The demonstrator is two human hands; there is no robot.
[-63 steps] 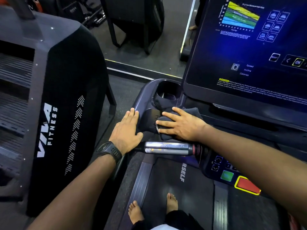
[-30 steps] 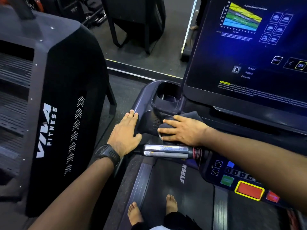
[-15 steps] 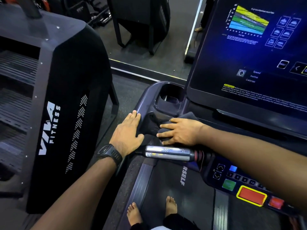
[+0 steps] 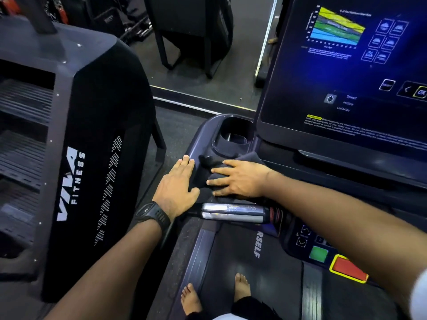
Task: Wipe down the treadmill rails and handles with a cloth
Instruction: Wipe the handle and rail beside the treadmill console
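1. Pressing a dark grey cloth [image 4: 251, 158] flat with spread fingers gives the right hand [image 4: 240, 179] no real hold on it. I judge a fast stroke could bunch the cloth or slide it off the rounded dark plastic console corner [image 4: 201, 139] onto the black treadmill belt [image 4: 272, 285].
2. The right forearm crosses just above the keypad, with the green square button [image 4: 318, 254] and the red, yellow-framed stop button [image 4: 347, 269] close beneath it. A dropped elbow might press one, and the person stands barefoot on the belt.
3. The lit blue touchscreen [image 4: 346, 77] rises near the cloth, so a wide upward sweep may brush it and trigger a menu.
4. The shiny chrome handle bar [image 4: 233, 213] lies just beside the cloth on the near side, uncovered. Whether it has been wiped cannot be told.
5. Right hand: palm down, fingers straight and fanned toward the left, grip released, pushing the cloth against the console below the oval cup holder [image 4: 233, 135].
6. Left hand [image 4: 178, 188]: palm down, fingers straight and together, pointing forward, resting on the console's outer edge with the grip released and holding nothing. A black wristwatch [image 4: 153, 215] sits on that wrist.
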